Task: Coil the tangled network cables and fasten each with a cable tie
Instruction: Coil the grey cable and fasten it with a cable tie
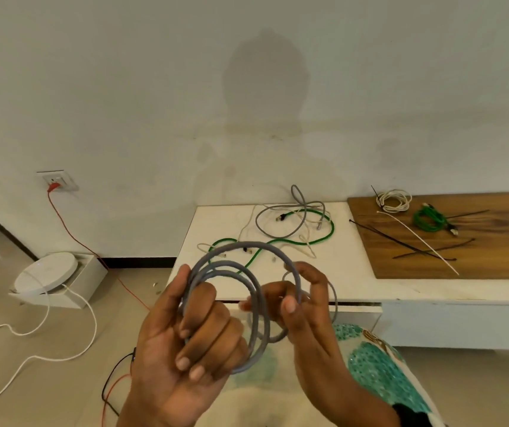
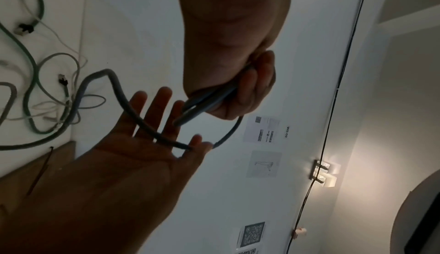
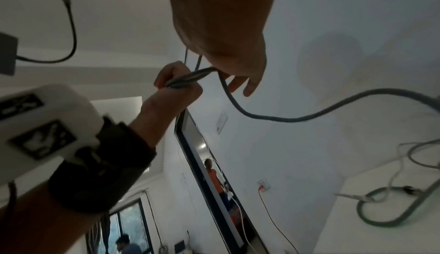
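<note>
My left hand [image 1: 197, 325] grips a grey network cable [image 1: 244, 243] wound into a few loops, held up in front of the white table [image 1: 324, 282]. My right hand [image 1: 297, 298] holds the coil's right side between thumb and fingers. In the left wrist view the cable [image 2: 119, 92] runs across the right hand's [image 2: 152, 126] spread fingers to the left hand [image 2: 238, 88]. On the table lies a tangle of a green cable [image 1: 330, 232], a grey one [image 1: 277, 232] and a white one [image 1: 247, 223]. Black cable ties [image 1: 401, 241] and a white tie [image 1: 419, 241] lie on the wooden board [image 1: 462, 260].
A tied white coil [image 1: 394, 200] and a green coil [image 1: 428, 220] rest at the back of the board. On the floor to the left sit a round white device in a box [image 1: 46, 272], white cord and a red wire from a wall socket [image 1: 57, 180].
</note>
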The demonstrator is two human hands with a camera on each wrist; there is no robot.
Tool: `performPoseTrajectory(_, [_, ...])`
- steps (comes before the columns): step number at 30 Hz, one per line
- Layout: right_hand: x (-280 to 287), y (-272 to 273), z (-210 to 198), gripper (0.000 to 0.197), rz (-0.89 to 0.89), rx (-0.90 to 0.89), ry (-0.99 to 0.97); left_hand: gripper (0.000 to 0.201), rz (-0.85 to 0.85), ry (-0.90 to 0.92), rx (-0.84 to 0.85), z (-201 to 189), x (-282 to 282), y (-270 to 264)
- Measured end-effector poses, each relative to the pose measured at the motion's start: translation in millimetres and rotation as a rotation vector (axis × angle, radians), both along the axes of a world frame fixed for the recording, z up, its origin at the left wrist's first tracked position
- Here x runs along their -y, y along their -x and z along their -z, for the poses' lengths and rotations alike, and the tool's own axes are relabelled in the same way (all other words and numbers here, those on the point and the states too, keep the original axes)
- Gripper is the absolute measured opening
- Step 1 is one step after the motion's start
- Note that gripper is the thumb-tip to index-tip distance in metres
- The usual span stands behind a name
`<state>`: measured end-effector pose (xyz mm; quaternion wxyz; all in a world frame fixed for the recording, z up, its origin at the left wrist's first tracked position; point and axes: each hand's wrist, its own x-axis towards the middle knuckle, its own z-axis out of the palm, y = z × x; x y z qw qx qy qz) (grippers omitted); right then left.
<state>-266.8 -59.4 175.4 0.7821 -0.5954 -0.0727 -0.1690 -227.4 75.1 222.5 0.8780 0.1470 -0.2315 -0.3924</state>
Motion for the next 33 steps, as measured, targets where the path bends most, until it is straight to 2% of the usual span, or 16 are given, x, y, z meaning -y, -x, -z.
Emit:
performPoseTrajectory(3, [-1.1,0.0,-10.5,0.028,-0.086,-0.116,-0.063,0.052,-0.003,-0.038,-0.011,3.6,1.5,2.7])
performPoseTrajectory(5, [-0.8,0.8,-12.5,0.029,-0.1,-0.147,-0.04,0.048,0.004,-0.054,-0.036,5.7,1.7,1.1])
performPoseTrajectory(11, [5.9,-2.0,-14.7,0.026,-0.046,-0.166,0.07,0.038,0.003,-0.132,-0.084,15.2,3.1,0.4])
performPoseTrajectory(18, [7.7,-6.0,-4.6,0.03,0.046,-0.174,0.011,0.029,0.012,-0.098,-0.107,13.8,11.5,5.0])
performPoseTrajectory(23, [6.4,-8.9,0.4,0.02,0.14,-0.155,0.031,0.045,0.015,-0.069,-0.126,19.0,16.3,6.4])
performPoseTrajectory(28, [5.4,-10.6,2.3,0.02,0.105,-0.211,-0.05,0.05,-0.001,-0.019,-0.144,26.7,19.6,4.1])
performPoseTrajectory(31, [6.0,-11.6,5.6,0.021,0.114,-0.223,-0.013,0.054,-0.003,0.04,-0.141,27.9,22.6,6.4])
performPoseTrajectory(33, [7.7,-11.7,5.0,0.024,0.107,-0.228,0.049,0.049,-0.007,0.042,-0.108,28.6,22.9,7.7])
